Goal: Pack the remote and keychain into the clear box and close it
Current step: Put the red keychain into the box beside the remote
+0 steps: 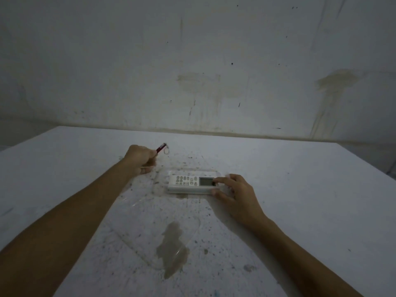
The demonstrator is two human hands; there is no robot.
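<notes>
A white remote [188, 184] with grey buttons and a small screen lies flat in the clear box [158, 179], whose walls are faint and hard to trace. My right hand [233, 191] grips the remote's right end, thumb on the near side and a finger on the screen. My left hand [139, 157] is shut on a red keychain [161, 148] with a metal ring, held above the table just left of and beyond the box. A clear lid [154, 239] lies flat on the table nearer to me.
The white table [300, 189] is speckled with dark spots and has a brownish stain [171, 249] under the lid. A stained white wall [192, 71] rises right behind the table's far edge.
</notes>
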